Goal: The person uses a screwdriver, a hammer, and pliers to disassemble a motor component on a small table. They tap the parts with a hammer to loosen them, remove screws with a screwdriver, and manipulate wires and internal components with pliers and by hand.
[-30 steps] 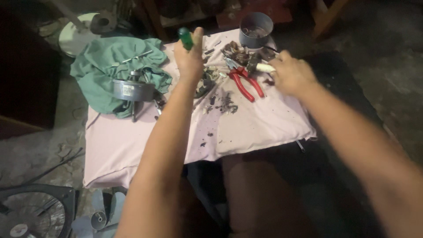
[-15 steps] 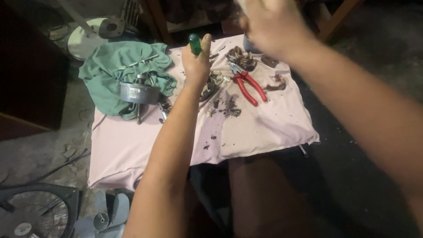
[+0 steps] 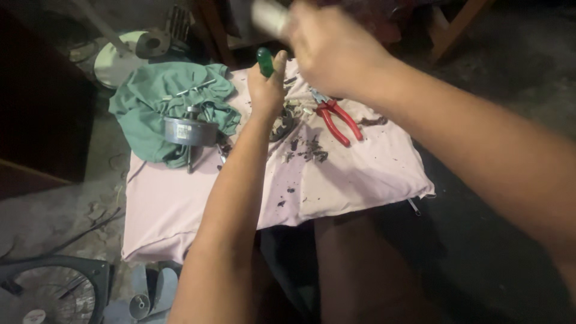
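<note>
Screwdriver [image 3: 264, 61] in L hand [image 3: 268, 90]

Left hand [image 3: 267, 90]: bare, no glove, no ring or watch showing. Left forearm: bare to elbow, no sleeve in view. Right hand [image 3: 336, 51]: bare, blurred, fingers indistinct. Right forearm: bare, no sleeve, no wristband. Below pink cushion [image 3: 198, 198], between the 2 arms: bare knee and leg, dim, clothing not discernible.
</note>
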